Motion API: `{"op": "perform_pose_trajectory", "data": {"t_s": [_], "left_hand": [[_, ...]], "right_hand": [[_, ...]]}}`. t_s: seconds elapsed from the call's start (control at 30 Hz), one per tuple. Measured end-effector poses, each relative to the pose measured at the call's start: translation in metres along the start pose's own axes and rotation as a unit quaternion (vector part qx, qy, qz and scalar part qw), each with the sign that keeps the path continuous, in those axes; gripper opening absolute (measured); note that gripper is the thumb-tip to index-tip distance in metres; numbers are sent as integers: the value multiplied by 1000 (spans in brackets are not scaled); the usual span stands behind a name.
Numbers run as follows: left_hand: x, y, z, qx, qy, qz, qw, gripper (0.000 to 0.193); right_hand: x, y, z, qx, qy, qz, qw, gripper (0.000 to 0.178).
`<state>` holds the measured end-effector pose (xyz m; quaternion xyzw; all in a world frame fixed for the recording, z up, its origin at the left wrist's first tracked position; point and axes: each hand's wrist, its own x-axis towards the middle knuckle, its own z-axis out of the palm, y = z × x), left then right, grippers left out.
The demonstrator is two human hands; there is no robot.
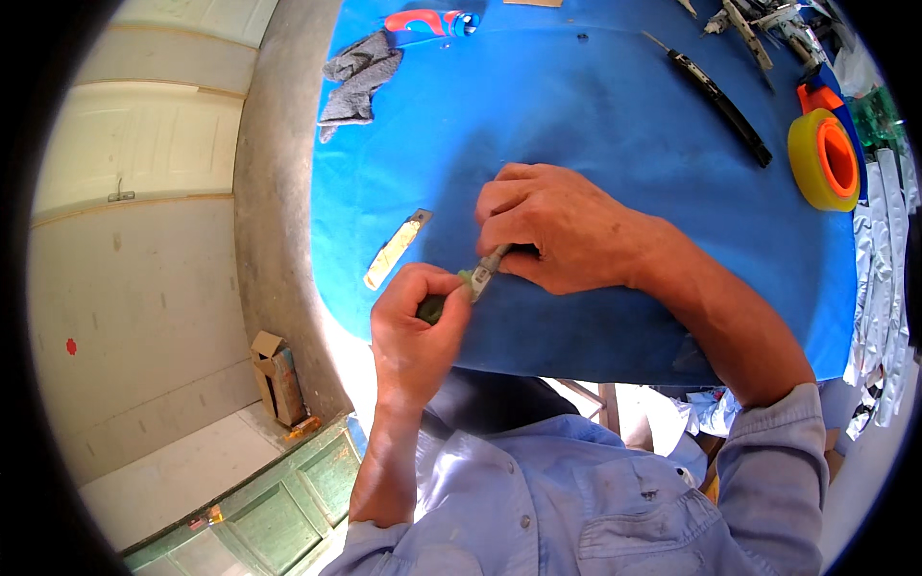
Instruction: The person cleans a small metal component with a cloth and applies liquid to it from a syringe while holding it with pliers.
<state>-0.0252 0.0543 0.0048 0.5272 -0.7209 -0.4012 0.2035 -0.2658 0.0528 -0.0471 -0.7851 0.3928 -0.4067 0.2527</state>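
Note:
Both hands are together over the near part of the blue-covered table, closed on one small grey-and-green piece whose kind I cannot make out. My left hand pinches its green end between thumb and curled fingers. The grey, narrower end is in the fingertips of my right hand, which bends over it from the far right side. Between the hands, a light middle part with a small dark slot shows; the fingers hide the rest. Just beyond my left hand lies a flat blade-like tool with a yellowish wrapped handle, touched by neither hand.
Across the blue table lie a grey cloth, a red-and-blue cylinder and a slim black tool with a thin tip. Right are a tape roll and silvery strips. A carton stands left, below table level.

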Motion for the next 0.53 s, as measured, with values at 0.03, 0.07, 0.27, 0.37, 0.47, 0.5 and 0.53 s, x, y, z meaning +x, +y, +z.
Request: {"op": "perform_pose_trajectory", "data": {"t_s": [0.03, 0.07, 0.27, 0.37, 0.47, 0.5, 0.53], "left_hand": [[0, 1, 2, 14, 6, 15, 1000, 4], [1, 2, 5, 28, 12, 30, 999, 5], [3, 9, 8, 12, 25, -4, 1000, 5], [-3, -1, 4, 22, 28, 20, 999, 5], [-4, -6, 2, 28, 22, 35, 999, 4], [-4, -6, 2, 28, 21, 32, 999, 4], [-4, -7, 2, 28, 22, 31, 999, 4]], "right_hand": [[0, 0, 0, -1, 0, 1, 1000, 15], [0, -1, 0, -2, 0, 1, 1000, 15], [1, -2, 0, -5, 0, 0, 1000, 14], [0, -1, 0, -2, 3, -1, 1000, 14], [-1, 0, 1, -4, 3, -1, 1000, 13], [-1, 0, 2, -7, 5, -3, 1000, 12], [0, 1, 3, -11, 7, -5, 1000, 11]]}}
